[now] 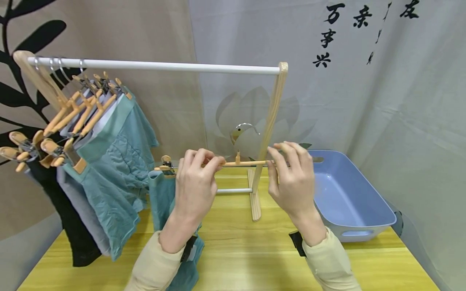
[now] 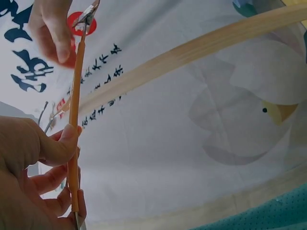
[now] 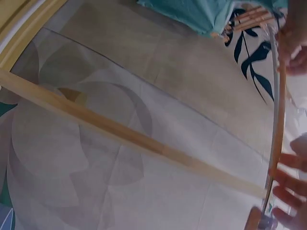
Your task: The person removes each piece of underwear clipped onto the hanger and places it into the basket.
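My left hand [image 1: 194, 186] grips the wooden bar of a clip hanger [image 1: 245, 163], held level in front of me, its metal hook pointing up. In the left wrist view, thumb and fingers wrap that bar [image 2: 76, 91]. Beside the left hand, a clip [image 1: 166, 163] at the hanger's left end holds a teal garment [image 1: 160, 190], which hangs down partly behind the left forearm. At the other end, my right hand [image 1: 294, 178] has loosely spread fingers and thumb around the bar. The right wrist view has those fingertips against the bar, near the right clip [image 3: 261, 220].
A rack with a white rail [image 1: 164, 66] and wooden legs stands behind. Several clip hangers with teal, grey and black clothes [image 1: 116, 153] hang at its left end. A blue plastic basket [image 1: 349, 222] sits on the wooden table [image 1: 233, 250] at right.
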